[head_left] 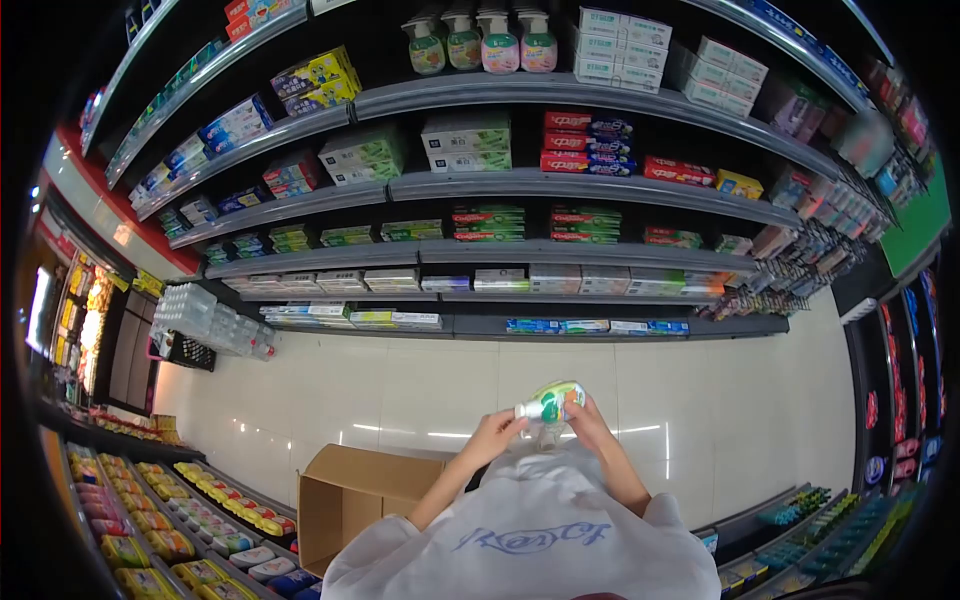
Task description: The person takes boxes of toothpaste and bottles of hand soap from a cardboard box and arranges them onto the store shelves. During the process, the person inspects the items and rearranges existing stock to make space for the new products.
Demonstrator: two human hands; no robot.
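Note:
In front of my chest I hold a clear bottle (pixel 552 404) with a green and yellow label, tilted on its side with its white top pointing left. My right hand (pixel 590 422) is closed around the bottle's right end, the thumb on the label. The fingers of my left hand (pixel 497 434) are closed at the white top. Just under the bottle, something clear and shiny shows, too small to make out. Beside my left forearm stands an open cardboard box (pixel 370 458); its inside is mostly hidden.
Ahead rise curved-looking shelves (pixel 450 90) with toothpaste boxes (pixel 588 142) and several pump bottles (pixel 500 45). Packed water bottles (pixel 205 322) stand on the left. Low shelves of colourful packs (pixel 160 510) lie behind me on the left. Pale floor tiles (pixel 380 370) stretch between.

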